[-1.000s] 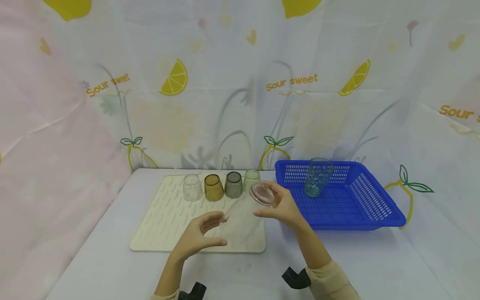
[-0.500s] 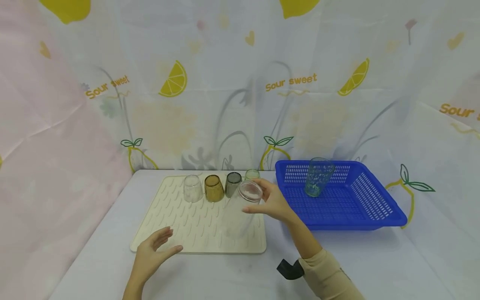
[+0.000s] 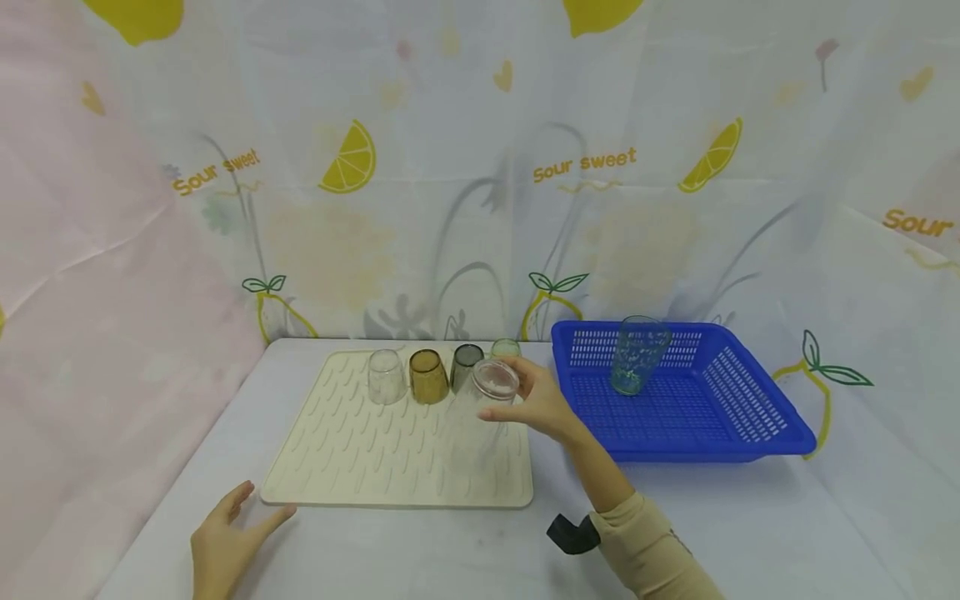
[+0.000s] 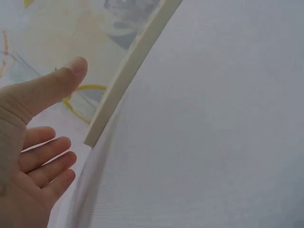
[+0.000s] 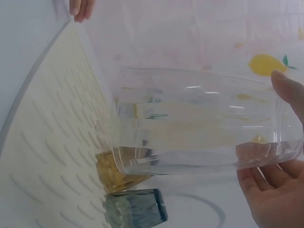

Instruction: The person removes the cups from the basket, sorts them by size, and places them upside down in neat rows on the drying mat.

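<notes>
My right hand [image 3: 542, 404] grips a tall clear glass [image 3: 471, 433] near its thick base, thumb on one side and fingers on the other. The glass is upside down over the right part of a cream ridged drying mat [image 3: 337, 467]. In the right wrist view its rim faces the mat; whether it touches cannot be told. My left hand [image 3: 225, 542] is off the mat's front left corner, thumb apart from relaxed fingers, holding nothing. Behind the glass, upturned tumblers line the mat's back: a clear one [image 3: 386, 377], an amber one [image 3: 428, 377], a grey one [image 3: 465, 364] and a pale green one [image 3: 506, 348].
To the right of the mat stands a blue plastic basket [image 3: 720, 455] with slotted sides. A patterned greenish glass [image 3: 637, 358] leans inside it against the back wall. A printed lemon curtain [image 3: 420, 233] hangs behind the white table [image 3: 420, 554].
My left hand has moved away from the glass, down and to the left. My right hand has shifted slightly left with the glass, which has turned from strongly tilted to nearly upright.
</notes>
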### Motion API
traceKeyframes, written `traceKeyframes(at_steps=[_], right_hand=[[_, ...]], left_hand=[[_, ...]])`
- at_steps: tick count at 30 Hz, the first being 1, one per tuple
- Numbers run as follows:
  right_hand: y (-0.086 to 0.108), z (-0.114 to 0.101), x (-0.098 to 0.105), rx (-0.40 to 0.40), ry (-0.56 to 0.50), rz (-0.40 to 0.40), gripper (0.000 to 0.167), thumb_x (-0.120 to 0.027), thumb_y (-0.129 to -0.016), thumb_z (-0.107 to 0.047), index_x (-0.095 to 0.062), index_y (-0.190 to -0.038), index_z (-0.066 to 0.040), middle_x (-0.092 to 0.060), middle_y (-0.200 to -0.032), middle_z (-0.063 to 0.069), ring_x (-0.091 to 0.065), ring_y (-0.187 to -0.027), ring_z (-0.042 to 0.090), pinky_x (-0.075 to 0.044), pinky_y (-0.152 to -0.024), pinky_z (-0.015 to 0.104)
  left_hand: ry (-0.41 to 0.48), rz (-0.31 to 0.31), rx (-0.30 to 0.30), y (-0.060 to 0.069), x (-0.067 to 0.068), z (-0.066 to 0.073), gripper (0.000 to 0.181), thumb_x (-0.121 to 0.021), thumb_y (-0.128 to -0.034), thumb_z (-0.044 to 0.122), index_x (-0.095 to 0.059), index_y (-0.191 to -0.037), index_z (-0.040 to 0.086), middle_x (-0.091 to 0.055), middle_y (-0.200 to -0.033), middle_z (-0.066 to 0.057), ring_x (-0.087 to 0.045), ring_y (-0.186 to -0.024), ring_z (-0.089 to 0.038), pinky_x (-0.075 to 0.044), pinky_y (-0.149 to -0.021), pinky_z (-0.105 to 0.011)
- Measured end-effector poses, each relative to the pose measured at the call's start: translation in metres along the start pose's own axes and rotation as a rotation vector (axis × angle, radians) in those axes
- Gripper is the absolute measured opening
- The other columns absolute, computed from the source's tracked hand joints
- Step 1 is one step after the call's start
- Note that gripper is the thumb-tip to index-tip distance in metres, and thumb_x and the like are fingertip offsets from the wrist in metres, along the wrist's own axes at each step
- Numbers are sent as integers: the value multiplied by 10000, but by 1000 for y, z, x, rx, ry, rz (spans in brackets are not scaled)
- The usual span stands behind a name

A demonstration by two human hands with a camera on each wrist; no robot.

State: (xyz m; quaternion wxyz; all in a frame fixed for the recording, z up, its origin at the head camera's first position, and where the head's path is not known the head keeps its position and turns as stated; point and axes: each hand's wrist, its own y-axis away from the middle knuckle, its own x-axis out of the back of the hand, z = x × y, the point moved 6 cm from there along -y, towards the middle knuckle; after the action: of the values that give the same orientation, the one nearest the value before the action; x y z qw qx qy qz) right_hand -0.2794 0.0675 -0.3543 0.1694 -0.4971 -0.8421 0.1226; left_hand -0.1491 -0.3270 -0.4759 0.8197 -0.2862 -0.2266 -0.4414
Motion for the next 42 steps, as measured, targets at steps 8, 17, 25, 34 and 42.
traceKeyframes(at_steps=[8, 17, 25, 34, 42], right_hand=[[-8, 0, -3, 24, 18, 5, 651, -813, -686, -34, -514, -1255, 72, -591, -1182, 196, -580, -1063, 178, -461, -996, 368], [-14, 5, -9, -22, 46, 5, 682, -814, -689, -58, -496, -1280, 64, -584, -1196, 187, -563, -1096, 243, -442, -1018, 411], [-21, 13, -15, -17, 40, 16, 646, -817, -679, -34, -526, -1249, 57, -587, -1188, 184, -567, -1095, 239, -430, -1034, 395], [-30, 26, -24, -56, 44, 17, 635, -800, -682, 18, -529, -1256, 39, -589, -1191, 176, -583, -1089, 252, -453, -1008, 366], [-36, 13, -37, -54, 61, -23, 613, -776, -691, 44, -513, -1244, 89, -588, -1157, 210, -594, -1020, 229, -506, -905, 307]], left_hand=[[-35, -212, 100, -4, -6, -14, 937, -834, -690, 307, -345, -1343, -154, -350, -1361, -385, -322, -1246, -565, -305, -1016, -652], [-61, -318, 110, -5, -14, -17, 997, -822, -700, 342, -282, -1385, -140, -268, -1408, -393, -243, -1287, -569, -239, -1053, -656], [-130, -318, -15, -15, -25, -15, 1030, -821, -685, 360, -273, -1344, -211, -196, -1387, -455, -183, -1284, -604, -191, -1041, -692], [-173, -288, -53, -19, -28, -13, 970, -814, -682, 383, -355, -1266, -241, -242, -1362, -460, -202, -1280, -598, -203, -1034, -696], [-156, -274, -73, -19, -27, -12, 935, -808, -690, 379, -378, -1254, -230, -249, -1362, -456, -212, -1279, -593, -212, -1025, -702]])
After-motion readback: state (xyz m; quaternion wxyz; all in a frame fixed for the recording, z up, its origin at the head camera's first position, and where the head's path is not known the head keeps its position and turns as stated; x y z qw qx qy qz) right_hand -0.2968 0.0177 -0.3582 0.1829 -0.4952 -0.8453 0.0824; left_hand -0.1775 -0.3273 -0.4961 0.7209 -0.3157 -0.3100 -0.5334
